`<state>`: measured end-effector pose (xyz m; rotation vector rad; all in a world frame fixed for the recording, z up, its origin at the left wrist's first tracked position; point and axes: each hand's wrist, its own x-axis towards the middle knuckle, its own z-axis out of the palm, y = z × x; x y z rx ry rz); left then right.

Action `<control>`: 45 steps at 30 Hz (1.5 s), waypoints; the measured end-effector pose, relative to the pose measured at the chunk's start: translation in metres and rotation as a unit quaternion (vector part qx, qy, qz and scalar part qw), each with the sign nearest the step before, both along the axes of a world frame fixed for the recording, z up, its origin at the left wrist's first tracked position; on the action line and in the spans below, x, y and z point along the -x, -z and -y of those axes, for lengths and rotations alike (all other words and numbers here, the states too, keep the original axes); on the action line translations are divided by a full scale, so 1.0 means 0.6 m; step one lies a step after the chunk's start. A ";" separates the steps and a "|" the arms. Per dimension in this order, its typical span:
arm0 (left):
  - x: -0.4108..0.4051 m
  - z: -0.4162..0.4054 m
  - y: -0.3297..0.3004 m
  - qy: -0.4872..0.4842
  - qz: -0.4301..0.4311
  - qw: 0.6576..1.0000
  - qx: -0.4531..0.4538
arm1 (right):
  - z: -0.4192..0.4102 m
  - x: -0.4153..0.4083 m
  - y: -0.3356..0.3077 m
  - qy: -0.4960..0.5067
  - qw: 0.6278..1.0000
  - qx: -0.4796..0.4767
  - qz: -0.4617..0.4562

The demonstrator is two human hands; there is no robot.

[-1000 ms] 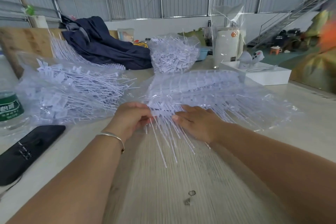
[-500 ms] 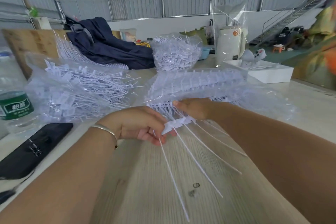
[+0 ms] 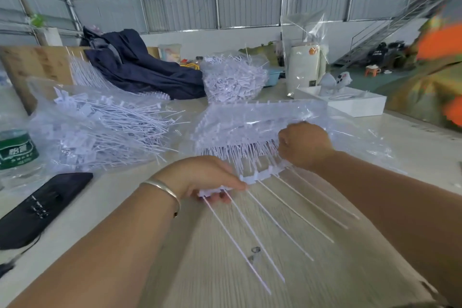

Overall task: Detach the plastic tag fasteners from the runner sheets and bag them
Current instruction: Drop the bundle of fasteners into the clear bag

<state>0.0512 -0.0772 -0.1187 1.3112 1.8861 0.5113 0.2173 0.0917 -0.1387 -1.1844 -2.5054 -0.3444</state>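
Note:
A stack of white runner sheets lies in a clear plastic bag in the middle of the table, its thin tails pointing toward me. My left hand pinches the head strip of one runner sheet pulled out of the stack; several long white tails fan out over the table. My right hand is curled at the stack's near right edge, gripping the far end of that strip. A clear bag of detached fasteners lies to the left.
A further heap of white plastic pieces sits behind. A water bottle and a black pouch lie at left, a dark jacket at the back, a white box at right. The wooden table stretches toward me.
My left hand has drawn one runner sheet out of the stack toward me, with its tails now spread over the table. My right hand has shifted right along the stack's edge.

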 end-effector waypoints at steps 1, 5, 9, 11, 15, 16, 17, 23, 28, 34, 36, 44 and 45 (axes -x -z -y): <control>-0.009 -0.006 0.001 0.008 -0.040 0.999 -0.013 | -0.003 -0.008 0.003 0.022 0.999 0.030 0.033; -0.024 -0.011 0.002 0.026 -0.050 0.998 -0.018 | -0.016 -0.039 0.025 0.027 0.979 0.193 0.066; -0.007 0.006 -0.017 0.035 -0.015 0.999 0.020 | -0.036 -0.043 0.034 -0.001 0.959 0.284 0.022; 0.010 0.023 -0.032 0.063 0.000 0.997 0.052 | -0.044 -0.036 0.035 -0.021 0.948 0.317 -0.028; 0.049 0.059 -0.053 0.063 0.028 0.997 0.039 | -0.058 -0.032 0.030 0.005 0.944 0.329 -0.035; 0.055 0.063 -0.053 0.049 0.032 0.998 0.020 | -0.057 -0.031 0.028 0.019 0.952 0.304 -0.005; 0.057 0.066 -0.050 0.038 0.036 0.999 0.000 | -0.051 -0.030 0.024 0.030 0.959 0.280 0.028; 0.039 0.051 -0.031 0.048 0.015 0.997 -0.067 | 0.039 -0.004 -0.010 0.062 0.994 0.071 0.062; 0.029 0.049 -0.039 0.037 -0.028 0.989 -0.143 | 0.131 -0.030 -0.043 -0.187 0.897 0.386 -0.112; 0.030 0.052 -0.052 0.044 -0.016 0.984 -0.173 | 0.128 -0.056 -0.094 -0.219 0.895 0.378 -0.088; 0.026 0.050 -0.052 0.054 -0.021 0.985 -0.164 | 0.119 -0.052 -0.113 -0.218 0.937 0.266 -0.057; 0.040 0.016 -0.021 -0.040 -0.040 0.968 -0.243 | 0.097 -0.038 -0.138 -0.043 0.986 -0.110 0.117; 0.041 0.011 -0.018 -0.041 -0.039 0.969 -0.240 | 0.091 -0.033 -0.138 -0.045 0.982 -0.137 0.119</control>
